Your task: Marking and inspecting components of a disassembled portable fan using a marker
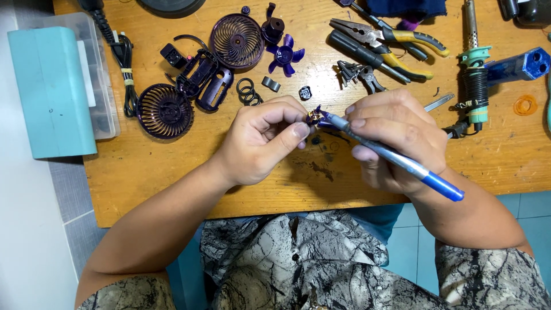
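My left hand pinches a small purple and gold part between thumb and fingers, just above the wooden table. My right hand holds a blue-handled tool like a pen, its tip touching that small part. Both hands meet at the middle of the table. Most of the small part is hidden by my fingers.
Purple fan pieces lie behind my hands: two round grilles, a blade wheel, a casing. Yellow-handled pliers and a soldering iron lie at the right. A teal box stands at the left edge.
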